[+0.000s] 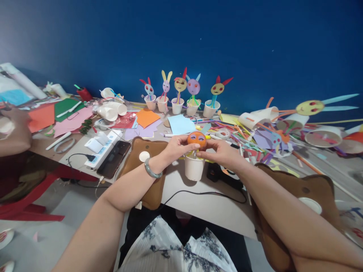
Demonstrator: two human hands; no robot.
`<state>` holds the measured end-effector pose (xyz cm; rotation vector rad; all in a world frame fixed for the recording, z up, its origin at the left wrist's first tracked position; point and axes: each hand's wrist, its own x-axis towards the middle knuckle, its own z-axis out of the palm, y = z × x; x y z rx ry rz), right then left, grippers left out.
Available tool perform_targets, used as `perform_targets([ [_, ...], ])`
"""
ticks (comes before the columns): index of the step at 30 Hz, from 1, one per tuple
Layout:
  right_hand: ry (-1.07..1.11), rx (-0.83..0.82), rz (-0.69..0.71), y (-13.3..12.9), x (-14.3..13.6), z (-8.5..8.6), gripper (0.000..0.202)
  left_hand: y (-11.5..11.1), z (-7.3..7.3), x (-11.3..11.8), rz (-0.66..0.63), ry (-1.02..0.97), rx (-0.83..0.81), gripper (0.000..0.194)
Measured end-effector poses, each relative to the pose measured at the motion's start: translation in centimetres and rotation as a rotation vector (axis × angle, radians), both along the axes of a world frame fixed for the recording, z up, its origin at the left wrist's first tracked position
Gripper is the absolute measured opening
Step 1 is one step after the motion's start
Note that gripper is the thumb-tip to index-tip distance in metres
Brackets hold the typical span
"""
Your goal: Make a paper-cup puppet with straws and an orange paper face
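Centre frame, viewed remotely by me | left hand and right hand grasp orange face, apparently steadying it above white cup

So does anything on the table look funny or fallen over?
Yes! On the right, a yellow-faced puppet with long blue ears lies sideways among tipped-over paper cups. That looks odd because the five puppets by the wall stand upright. The orange-faced puppet shows no ears, too.

white cup — matt paper | orange disc — smooth paper | glossy phone
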<state>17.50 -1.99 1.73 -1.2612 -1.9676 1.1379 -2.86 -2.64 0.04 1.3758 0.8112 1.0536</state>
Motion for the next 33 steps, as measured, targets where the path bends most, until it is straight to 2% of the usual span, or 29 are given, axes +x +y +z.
perform_targets([
  [10, 0.010, 0.027, 0.035, -0.2, -0.2, -0.2, 0.034, 0.3, -0.1, 0.0, -0.041, -0.011, -0.045, 0.050],
  [21, -0.019, 0.080, -0.045, 0.1, -0.2, -0.5, 0.033, 0.0, 0.7, -0.1, 0.089, 0.031, 0.004, 0.047],
  [27, -0.011, 0.051, -0.005, -0.2, -0.4, -0.3, 0.032, 0.4, 0.2, -0.1, -0.036, -0.011, -0.038, 0.048],
  [33, 0.009, 0.038, 0.029, -0.3, -0.7, -0.3, 0.039, 0.5, -0.3, -0.1, 0.007, -0.041, -0.038, 0.044],
])
